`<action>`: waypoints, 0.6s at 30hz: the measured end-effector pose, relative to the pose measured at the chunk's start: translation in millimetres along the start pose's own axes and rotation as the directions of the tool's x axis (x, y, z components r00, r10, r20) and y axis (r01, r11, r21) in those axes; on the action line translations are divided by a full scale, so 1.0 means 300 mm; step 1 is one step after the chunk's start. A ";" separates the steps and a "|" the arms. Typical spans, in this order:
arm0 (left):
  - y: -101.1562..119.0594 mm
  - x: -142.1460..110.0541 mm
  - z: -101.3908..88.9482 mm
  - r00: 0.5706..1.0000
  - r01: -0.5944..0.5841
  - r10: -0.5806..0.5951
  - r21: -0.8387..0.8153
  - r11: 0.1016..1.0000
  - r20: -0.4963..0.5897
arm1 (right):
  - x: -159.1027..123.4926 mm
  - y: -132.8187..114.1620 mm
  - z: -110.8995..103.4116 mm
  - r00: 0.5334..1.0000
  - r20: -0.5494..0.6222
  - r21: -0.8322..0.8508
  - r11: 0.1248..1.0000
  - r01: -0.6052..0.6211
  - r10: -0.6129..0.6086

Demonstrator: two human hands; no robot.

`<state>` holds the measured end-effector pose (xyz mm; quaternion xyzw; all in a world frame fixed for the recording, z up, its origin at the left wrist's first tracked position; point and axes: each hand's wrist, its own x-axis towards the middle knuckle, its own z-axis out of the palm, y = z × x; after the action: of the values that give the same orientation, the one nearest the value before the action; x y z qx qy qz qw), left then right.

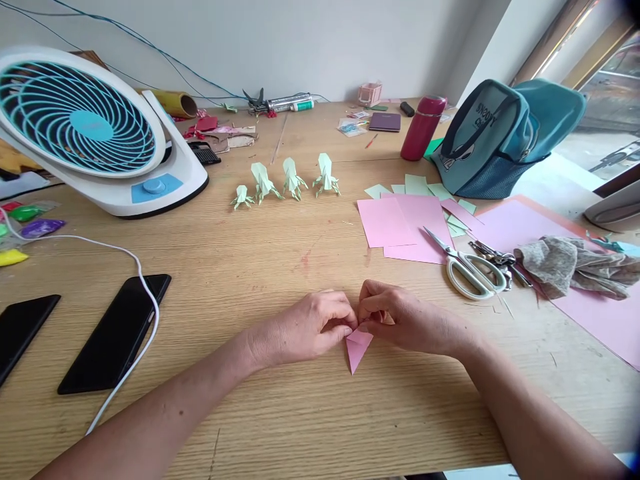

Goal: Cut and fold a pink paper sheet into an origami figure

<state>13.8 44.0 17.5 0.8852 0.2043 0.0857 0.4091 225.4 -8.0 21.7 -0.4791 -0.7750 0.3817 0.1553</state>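
Observation:
A small folded piece of pink paper (358, 349) lies low over the wooden table, its pointed end toward me. My left hand (320, 324) pinches its upper left edge between thumb and fingers. From the other side, my right hand (395, 317) pinches the upper right edge, with the fingertips of both hands almost meeting. The top of the paper is hidden behind my fingers. Farther back stand several pale green folded paper figures (293, 179) in a row.
Scissors (473, 270) lie at right by pink paper sheets (395, 223) and a grey cloth (575, 263). Behind them are a red flask (423, 128) and a blue backpack (500, 143). At left are a fan (165, 180), a black phone (115, 337) and a white cable (156, 313).

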 end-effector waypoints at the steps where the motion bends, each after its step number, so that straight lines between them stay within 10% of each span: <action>1: -0.003 0.001 0.002 1.000 -0.002 0.002 -0.007 1.000 0.013 | -0.002 0.001 -0.002 1.000 0.011 -0.007 1.000 -0.004 0.004; 18: 0.008 0.027 0.082 0.989 0.099 -0.086 0.107 0.989 -0.124 | -0.021 0.022 -0.048 0.997 0.065 -0.050 0.998 -0.036 0.039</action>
<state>29.6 29.2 3.4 0.8897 0.2737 0.1078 0.3492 241.2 -5.4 27.1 -0.4846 -0.7796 0.3811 0.1107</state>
